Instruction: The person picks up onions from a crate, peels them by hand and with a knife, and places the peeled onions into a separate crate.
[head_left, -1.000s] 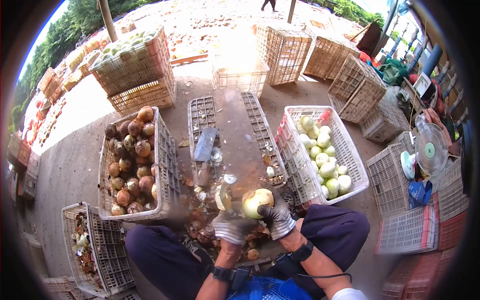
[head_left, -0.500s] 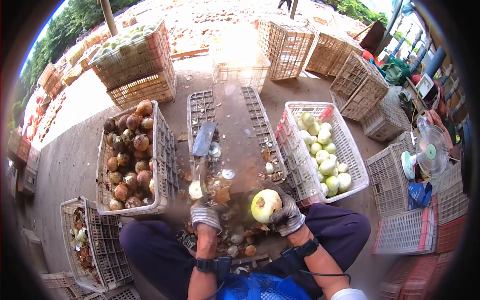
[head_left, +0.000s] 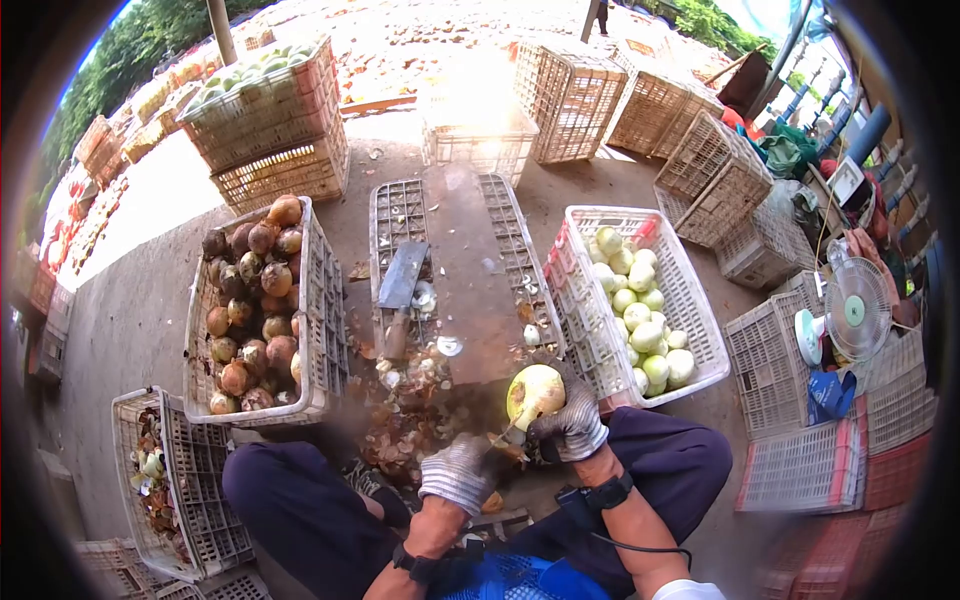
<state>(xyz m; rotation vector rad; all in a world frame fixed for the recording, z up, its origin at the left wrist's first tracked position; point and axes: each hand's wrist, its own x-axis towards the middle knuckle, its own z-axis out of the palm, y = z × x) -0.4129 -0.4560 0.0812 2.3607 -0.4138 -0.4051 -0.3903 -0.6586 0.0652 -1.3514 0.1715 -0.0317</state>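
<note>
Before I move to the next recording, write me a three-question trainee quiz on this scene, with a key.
1. Which hand holds the onion?
2. True or false: the cleaver lies apart from the left hand.
3. Fill in: seen by the wearer, the brown onions lie in the crate to the ___ of the board.

Key: 1. The right hand. 2. True. 3. Left.
</note>
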